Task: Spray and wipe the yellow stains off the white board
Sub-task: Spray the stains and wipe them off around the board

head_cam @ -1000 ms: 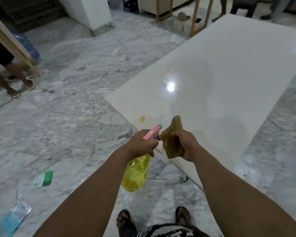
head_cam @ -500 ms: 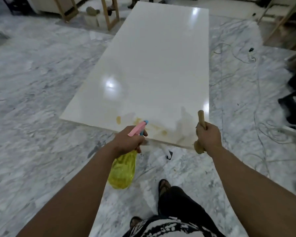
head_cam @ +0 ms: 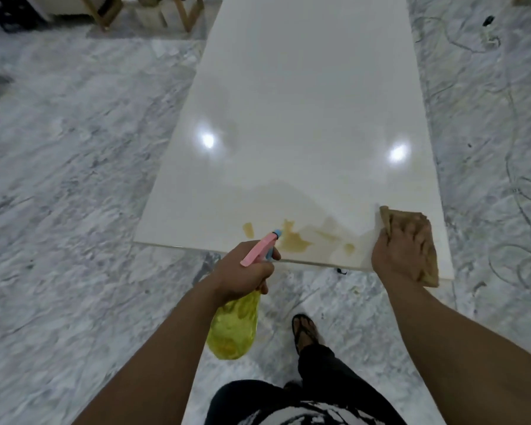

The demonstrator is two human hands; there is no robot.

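while the left hand (head_cam: 242, 271) clamps the neck of the light translucent yellow plastic spray bottle (head_cam: 232, 329), nozzle by the yellow stains (head_cam: 293, 240) at the near edge of the glossy white board (head_cam: 304, 118), the right hand (head_cam: 402, 253) presses the soft brown cloth (head_cam: 428, 240) flat beside them. board looks slick.

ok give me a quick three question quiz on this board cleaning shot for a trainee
1. Multiple choice: what does the left hand grip? A) a sponge B) a yellow spray bottle with a pink head C) a scraper
2. True or false: the right hand presses the brown cloth on the white board at its near right corner.
3. Fill the gap: the yellow stains lie by the board's ____ edge (near or far).
Key: 1 B; 2 true; 3 near.
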